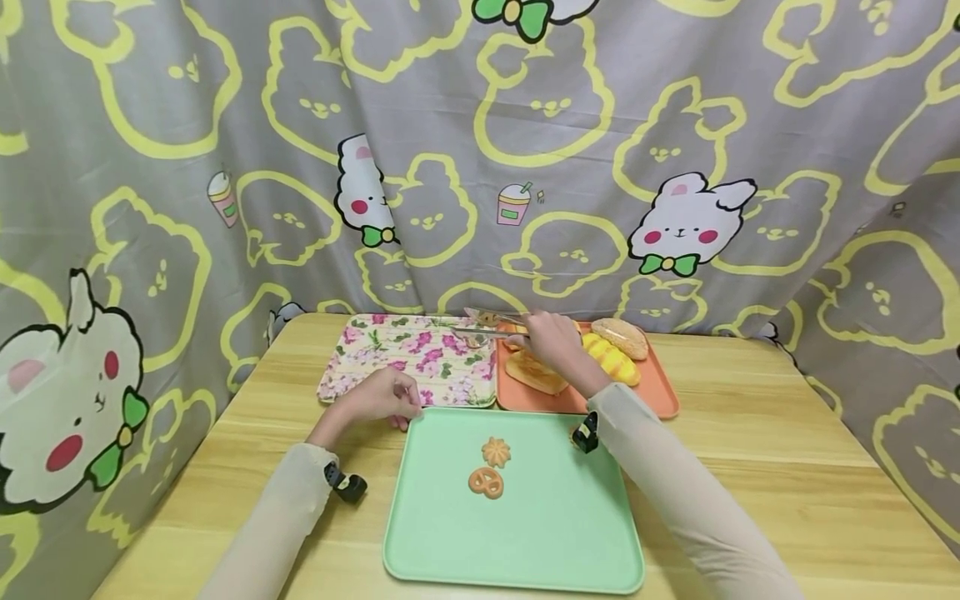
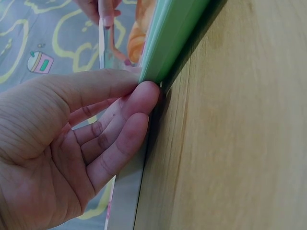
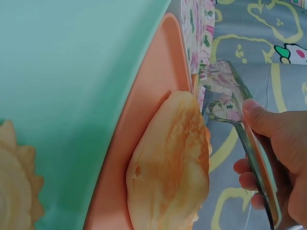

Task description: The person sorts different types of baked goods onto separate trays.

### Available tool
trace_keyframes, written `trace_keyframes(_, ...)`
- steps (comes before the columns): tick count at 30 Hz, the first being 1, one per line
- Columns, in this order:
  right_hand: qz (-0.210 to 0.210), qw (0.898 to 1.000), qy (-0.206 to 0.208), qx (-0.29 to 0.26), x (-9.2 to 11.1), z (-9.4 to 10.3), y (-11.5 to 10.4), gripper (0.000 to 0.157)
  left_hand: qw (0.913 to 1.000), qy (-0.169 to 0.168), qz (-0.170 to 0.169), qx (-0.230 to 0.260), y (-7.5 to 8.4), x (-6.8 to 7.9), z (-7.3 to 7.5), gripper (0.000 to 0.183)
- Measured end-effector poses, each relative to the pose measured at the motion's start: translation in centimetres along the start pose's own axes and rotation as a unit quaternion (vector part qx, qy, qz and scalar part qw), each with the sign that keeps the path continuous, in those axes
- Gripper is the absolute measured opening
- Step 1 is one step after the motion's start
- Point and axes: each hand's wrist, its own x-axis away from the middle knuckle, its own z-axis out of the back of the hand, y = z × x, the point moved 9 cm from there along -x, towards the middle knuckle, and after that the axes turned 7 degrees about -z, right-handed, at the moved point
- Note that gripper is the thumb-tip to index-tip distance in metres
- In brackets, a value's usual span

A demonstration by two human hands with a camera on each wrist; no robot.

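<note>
My right hand grips metal tongs over the seam between the floral tray and the orange tray. In the right wrist view the tongs' two ends stand apart; I cannot make out anything clearly held between them. My left hand pinches the far left corner of the green tray, thumb above and a finger at the underside. On the green tray lie a flower-shaped cookie and a pretzel-shaped cookie. Another scalloped cookie is mostly hidden by my right wrist in the head view.
The orange tray bears a flat golden bread, a yellow scored bread and an oval roll. All three trays stand on a wooden table. Behind it hangs a patterned curtain.
</note>
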Motion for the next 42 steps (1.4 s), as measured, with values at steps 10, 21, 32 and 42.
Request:
trace_keyframes(10,0.003,0.999,-0.001,-0.032,0.6,1.0,0.5,0.038,1.0000,-0.002,0.007,-0.003,-0.1,0.0,0.0,0.010)
trace_keyframes(21,0.024,0.995,0.016,-0.096,3.3,4.7,0.9,0.050,0.9999,0.000,0.012,-0.008,0.2,-0.3,0.2,0.011)
trace_keyframes(32,0.077,0.973,-0.011,-0.218,7.2,5.9,2.7,0.047,0.9998,0.000,0.018,-0.002,0.0,-0.1,0.1,0.011)
trace_keyframes(42,0.078,0.962,-0.061,-0.256,9.0,6.4,4.4,0.049,1.0000,-0.004,0.001,-0.005,0.0,-0.2,0.1,0.012)
